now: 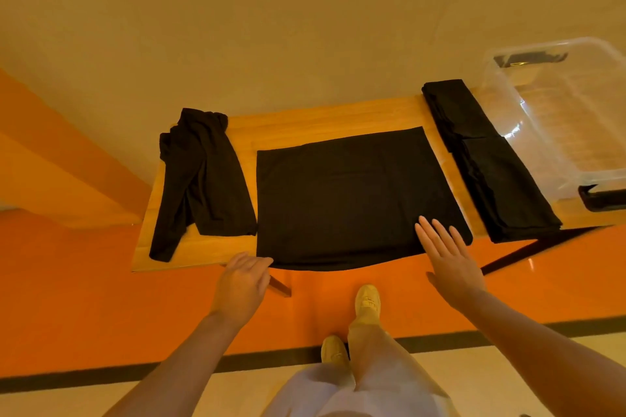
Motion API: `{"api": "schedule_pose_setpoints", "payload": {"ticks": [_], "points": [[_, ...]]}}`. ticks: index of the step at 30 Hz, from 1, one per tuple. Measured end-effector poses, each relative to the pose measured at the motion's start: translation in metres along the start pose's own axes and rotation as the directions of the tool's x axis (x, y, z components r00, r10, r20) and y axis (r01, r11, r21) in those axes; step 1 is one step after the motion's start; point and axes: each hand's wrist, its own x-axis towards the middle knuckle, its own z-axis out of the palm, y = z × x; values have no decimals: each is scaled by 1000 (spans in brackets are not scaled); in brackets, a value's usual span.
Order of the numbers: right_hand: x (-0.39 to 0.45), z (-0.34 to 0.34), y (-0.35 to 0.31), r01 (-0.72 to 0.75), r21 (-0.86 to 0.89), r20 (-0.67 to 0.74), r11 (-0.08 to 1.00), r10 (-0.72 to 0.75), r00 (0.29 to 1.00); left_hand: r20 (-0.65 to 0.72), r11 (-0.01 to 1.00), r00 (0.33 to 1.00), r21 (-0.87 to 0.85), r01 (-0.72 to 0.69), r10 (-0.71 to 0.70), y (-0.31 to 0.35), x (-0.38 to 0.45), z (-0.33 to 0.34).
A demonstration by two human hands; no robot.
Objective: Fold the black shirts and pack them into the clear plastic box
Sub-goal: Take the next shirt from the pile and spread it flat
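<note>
A black shirt (pixel 349 199), partly folded into a flat rectangle, lies in the middle of the wooden table (pixel 321 122), its near edge hanging slightly over the front. My right hand (pixel 447 257) has straight fingers resting on the shirt's near right corner. My left hand (pixel 242 284) hovers at the near left corner with fingers loosely curled, holding nothing that I can see. An unfolded, crumpled black shirt (pixel 203 179) lies at the table's left. Two folded black shirts (pixel 487 159) lie in a row at the right, beside the clear plastic box (pixel 576 118).
The clear box stands at the table's right end with a black latch (pixel 599 199) on its near side. The table is small, with an orange floor below and a pale wall behind. My legs and shoes (pixel 366 305) are close to the front edge.
</note>
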Motion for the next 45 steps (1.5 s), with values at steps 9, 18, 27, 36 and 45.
{"api": "schedule_pose_setpoints", "payload": {"ticks": [9, 18, 27, 36, 45], "points": [[42, -6, 0, -45, -11, 13, 999, 45, 999, 46, 999, 998, 0, -40, 40, -8, 14, 3], [64, -22, 32, 46, 30, 93, 999, -48, 995, 49, 1000, 998, 16, -27, 26, -14, 60, 21], [35, 1, 54, 166, 18, -156, 986, -161, 975, 62, 1000, 998, 15, 9, -10, -27, 62, 12], [11, 4, 53, 226, -9, -276, 974, -219, 936, 103, 997, 992, -1, 76, -75, -19, 41, -3], [-10, -34, 84, 194, 297, -295, 935, -103, 950, 144, 925, 939, -182, 334, -311, -12, 43, -33]]}}
